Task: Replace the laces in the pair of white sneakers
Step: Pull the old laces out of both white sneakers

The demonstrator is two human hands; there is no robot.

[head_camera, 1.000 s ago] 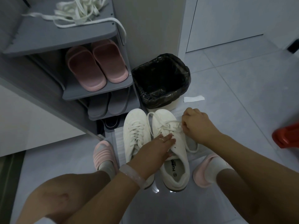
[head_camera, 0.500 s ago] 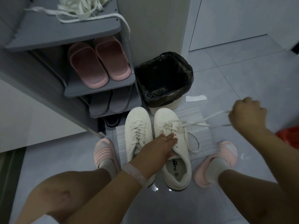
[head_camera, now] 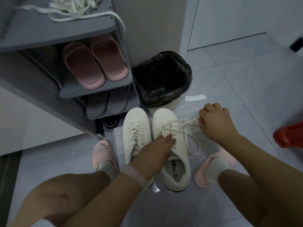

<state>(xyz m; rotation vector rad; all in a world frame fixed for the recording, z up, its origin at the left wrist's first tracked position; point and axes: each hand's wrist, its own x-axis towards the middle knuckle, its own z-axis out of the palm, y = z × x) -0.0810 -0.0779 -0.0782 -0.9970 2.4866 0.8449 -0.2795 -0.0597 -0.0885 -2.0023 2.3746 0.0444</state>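
Two white sneakers stand side by side on the floor in the middle of the frame. The right sneaker [head_camera: 170, 145] has "HUANQ" printed inside its heel, with a small number too tiny to read. The left hand [head_camera: 157, 149] presses flat on it, fingers straight. The right hand [head_camera: 214, 122] pinches its loose lace [head_camera: 190, 122], fingers curled. The left sneaker [head_camera: 136, 133] is laced. More laces [head_camera: 73, 7] lie on the shelf at upper left. A black-lined bin [head_camera: 161, 79] stands behind.
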